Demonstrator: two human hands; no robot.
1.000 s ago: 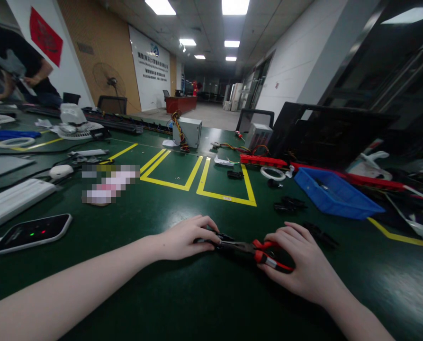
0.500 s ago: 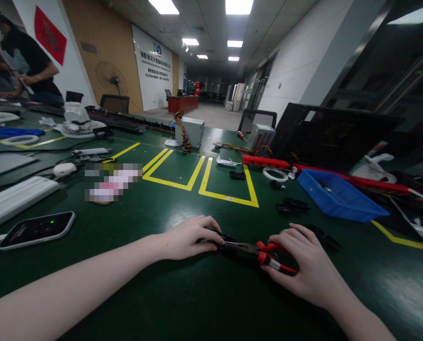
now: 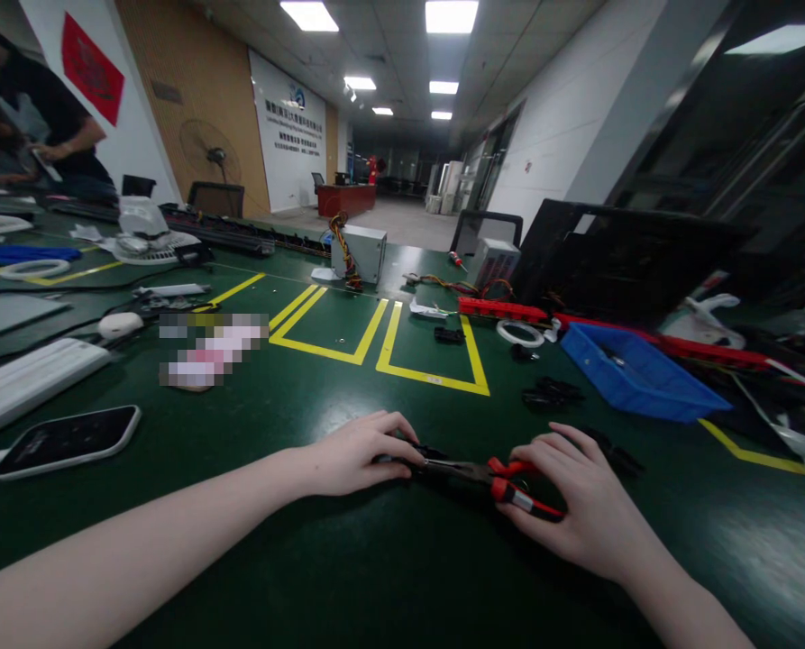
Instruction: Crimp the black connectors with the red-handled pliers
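Note:
My right hand is closed round the red-and-black handles of a pair of long-nose pliers. The slim jaws point left and reach my left hand, at its fingertips. Thumb and fingers of that left hand pinch a small black part at the jaw tips, just above the green table. Its exact kind is hidden by the fingers and the jaws. Several black plastic parts lie on the table beyond my right hand. Another dark part rests right behind that hand.
A blue tray stands to the right, before a red strip and a dark monitor-like panel. Yellow tape outlines mark the table. At left lie a black-screened device and a white bar. A metal power-supply box stands farther back.
Both hands and the pliers keep nearly the same pose. The whole view has shifted very slightly. A green light on the device at left no longer shows.

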